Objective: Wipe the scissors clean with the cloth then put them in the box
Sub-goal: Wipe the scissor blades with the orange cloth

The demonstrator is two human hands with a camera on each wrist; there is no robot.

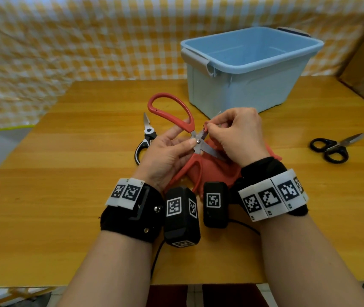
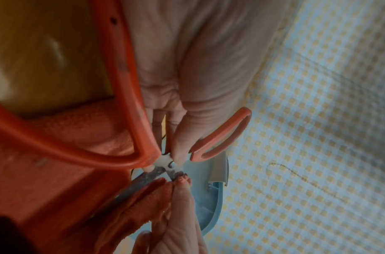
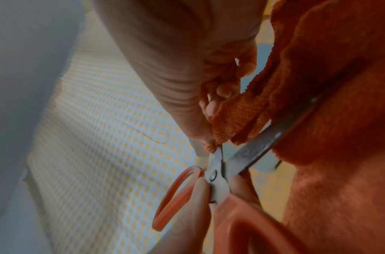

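Wiping is under way — the left hand (image 1: 165, 151) grips the red-handled scissors (image 1: 195, 141) at the pivot, blades spread, above the surface (image 1: 66, 196). The right hand (image 1: 236, 134) pinches the red cloth (image 1: 216, 167) onto one blade. The blue box (image 1: 249, 69), just behind, looks empty — nothing blocks it. Black-and-white shears (image 1: 145, 138) and black scissors (image 1: 331, 147) lie aside, unboxed.

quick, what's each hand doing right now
Left hand: grips the red scissors near the pivot, blades open.
Right hand: pinches the red cloth against one blade.
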